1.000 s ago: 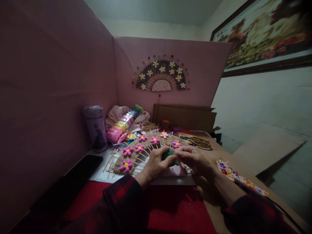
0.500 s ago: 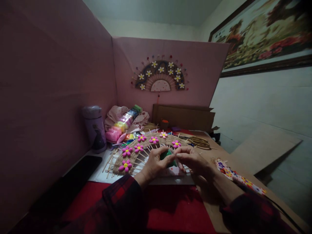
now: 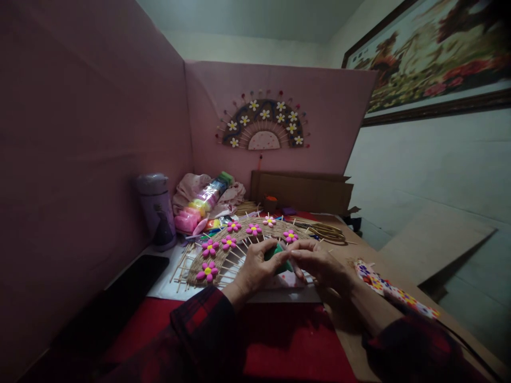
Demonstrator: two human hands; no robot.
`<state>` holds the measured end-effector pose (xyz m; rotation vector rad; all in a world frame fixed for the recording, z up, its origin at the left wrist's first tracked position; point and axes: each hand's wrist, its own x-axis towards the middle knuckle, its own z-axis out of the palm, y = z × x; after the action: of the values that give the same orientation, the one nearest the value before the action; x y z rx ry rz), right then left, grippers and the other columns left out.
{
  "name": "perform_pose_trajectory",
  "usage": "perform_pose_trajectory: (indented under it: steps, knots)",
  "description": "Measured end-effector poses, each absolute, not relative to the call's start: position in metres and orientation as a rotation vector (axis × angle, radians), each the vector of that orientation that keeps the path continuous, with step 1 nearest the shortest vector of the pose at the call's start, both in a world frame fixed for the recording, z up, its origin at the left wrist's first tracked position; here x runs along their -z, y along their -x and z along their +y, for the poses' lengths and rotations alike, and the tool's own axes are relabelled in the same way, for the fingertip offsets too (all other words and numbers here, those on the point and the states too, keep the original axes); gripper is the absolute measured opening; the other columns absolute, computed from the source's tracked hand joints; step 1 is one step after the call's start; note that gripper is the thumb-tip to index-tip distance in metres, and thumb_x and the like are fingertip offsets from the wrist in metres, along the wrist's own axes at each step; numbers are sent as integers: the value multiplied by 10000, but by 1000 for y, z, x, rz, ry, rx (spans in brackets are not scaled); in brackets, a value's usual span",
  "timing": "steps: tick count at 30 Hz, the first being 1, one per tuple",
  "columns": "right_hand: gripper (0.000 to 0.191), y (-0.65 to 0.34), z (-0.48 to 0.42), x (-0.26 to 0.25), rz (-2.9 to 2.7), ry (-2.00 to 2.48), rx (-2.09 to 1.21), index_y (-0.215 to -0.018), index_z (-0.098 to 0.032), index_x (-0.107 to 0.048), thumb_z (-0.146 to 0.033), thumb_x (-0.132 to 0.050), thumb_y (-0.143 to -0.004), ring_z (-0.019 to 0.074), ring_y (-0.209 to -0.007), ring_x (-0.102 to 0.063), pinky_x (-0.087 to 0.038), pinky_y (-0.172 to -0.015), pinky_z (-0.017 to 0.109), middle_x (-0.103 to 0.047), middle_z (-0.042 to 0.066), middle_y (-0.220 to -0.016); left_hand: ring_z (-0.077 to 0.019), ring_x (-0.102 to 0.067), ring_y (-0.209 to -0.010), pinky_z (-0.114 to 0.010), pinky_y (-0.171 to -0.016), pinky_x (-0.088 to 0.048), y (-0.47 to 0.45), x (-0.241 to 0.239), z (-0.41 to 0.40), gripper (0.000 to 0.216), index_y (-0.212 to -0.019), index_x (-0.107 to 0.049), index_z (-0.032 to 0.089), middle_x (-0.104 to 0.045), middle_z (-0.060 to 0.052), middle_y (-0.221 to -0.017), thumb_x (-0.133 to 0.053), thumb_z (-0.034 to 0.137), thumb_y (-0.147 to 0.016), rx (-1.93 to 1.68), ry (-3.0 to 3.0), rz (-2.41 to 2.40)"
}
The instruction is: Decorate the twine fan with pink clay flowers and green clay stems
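Note:
My left hand [image 3: 257, 266] is closed around a small green clay packet [image 3: 284, 264], its thumb lying across the front. My right hand [image 3: 317, 261] meets it from the right, thumb and fingers pinched at the packet's clear plastic edge. Both hands are just above the lower middle of a fan-shaped craft [image 3: 235, 236] of woven twine on thin sticks. Pink clay flowers [image 3: 207, 271] with yellow centres sit on its twine band. The fan's right part is hidden behind my hands. Beneath them shows a pale fabric piece with red dots [image 3: 285, 280].
A purple tumbler [image 3: 157, 213] and black phone [image 3: 138, 268] are at the left. Behind the fan lie a colourful clay pack [image 3: 205, 199] and brass-coloured scissors [image 3: 329, 232]. A flower-patterned glue gun [image 3: 395, 290] lies right. A finished fan [image 3: 263, 119] hangs on the pink panel.
The view has shifted very slightly. Both hands stay on the green clay packet, with only a small movement of the fingers.

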<state>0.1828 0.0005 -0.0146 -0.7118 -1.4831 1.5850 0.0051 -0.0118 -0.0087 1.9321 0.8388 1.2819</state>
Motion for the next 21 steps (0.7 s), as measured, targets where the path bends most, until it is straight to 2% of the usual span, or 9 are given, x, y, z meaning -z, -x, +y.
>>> perform_pose_trajectory:
  steps: [5, 10, 18, 21]
  knots:
    - [231, -181, -2, 12, -1475, 687, -1599, -762, -131, -624, -359, -654, -745, 84, -323, -474, -383, -332, 180, -582, -13, -446, -105, -449, -625, -217, -589, -352, -6, 8, -12, 229, -751, -622, 136, -512, 23, -641, -578, 357, -788, -1288, -1907, 822]
    - [212, -181, -4, 10, -1478, 711, -1598, -774, -142, -613, -339, -675, -730, 83, -344, -486, -376, -341, 174, -586, -19, -456, -97, -393, -596, -220, -557, -322, -6, 9, -10, 248, -673, -575, 139, -430, 36, -602, -573, 360, -785, -1294, -1906, 848]
    - [200, -181, -1, 11, -1485, 683, -1603, -758, -145, -599, -338, -654, -748, 84, -365, -499, -395, -354, 175, -585, -26, -473, -99, -404, -597, -220, -559, -331, -6, 6, -11, 245, -706, -591, 141, -468, 29, -614, -573, 373, -781, -1290, -1891, 839]
    - [211, -182, 0, 12, -1491, 652, -1622, -770, -145, -601, -354, -628, -763, 90, -370, -504, -402, -354, 186, -584, -24, -486, -92, -391, -575, -217, -540, -323, -7, 5, -11, 257, -662, -561, 144, -444, 35, -588, -572, 376, -772, -1305, -1839, 825]
